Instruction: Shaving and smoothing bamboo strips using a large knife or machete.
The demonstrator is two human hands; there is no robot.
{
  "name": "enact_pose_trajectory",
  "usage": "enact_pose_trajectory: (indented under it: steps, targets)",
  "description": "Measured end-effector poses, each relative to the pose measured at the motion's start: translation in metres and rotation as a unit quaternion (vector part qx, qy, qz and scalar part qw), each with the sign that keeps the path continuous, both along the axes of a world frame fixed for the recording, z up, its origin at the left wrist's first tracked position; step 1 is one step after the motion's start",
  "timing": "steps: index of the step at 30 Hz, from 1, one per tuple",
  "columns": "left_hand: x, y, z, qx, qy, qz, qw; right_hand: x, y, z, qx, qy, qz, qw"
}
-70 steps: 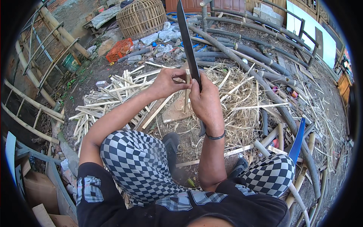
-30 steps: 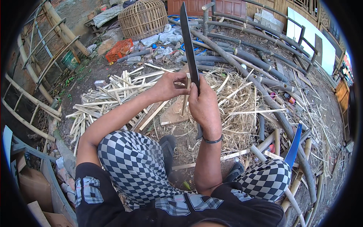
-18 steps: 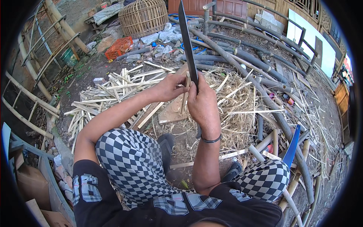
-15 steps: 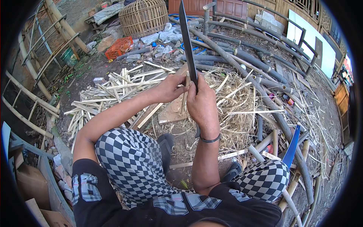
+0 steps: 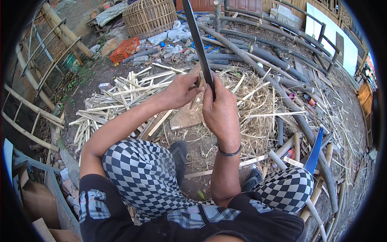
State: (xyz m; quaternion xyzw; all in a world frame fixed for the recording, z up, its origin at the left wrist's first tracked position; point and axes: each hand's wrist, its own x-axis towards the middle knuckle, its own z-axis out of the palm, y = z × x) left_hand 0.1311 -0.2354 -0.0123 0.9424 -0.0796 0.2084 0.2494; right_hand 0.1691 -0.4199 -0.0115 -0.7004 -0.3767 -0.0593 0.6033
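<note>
Fingers (image 5: 208,96) of the right hand (image 5: 221,109) close round a long, dark metal blade (image 5: 199,45) at upper centre; the left hand (image 5: 179,92) pinches a slim, pale wood-like strip (image 5: 202,76) alongside.

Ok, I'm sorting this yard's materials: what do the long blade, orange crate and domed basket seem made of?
Long blade: probably steel with a dark, mostly dull finish, judging by its thin, flat shape. Orange crate: likely moulded plastic, suggested by its bright colour and openwork sides. Domed basket: bamboo or cane, I can't tell which; its tan, seemingly unvarnished strips cross in an open lattice.
</note>
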Motion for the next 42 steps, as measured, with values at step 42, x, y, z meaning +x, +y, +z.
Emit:
enact_pose_trajectory:
  steps: [42]
  targets:
    - [0.002,0.041,-0.05,-0.07,0.176,-0.017,0.982,0.01,0.045,-0.076,-0.105,0.034,-0.012,0.994]
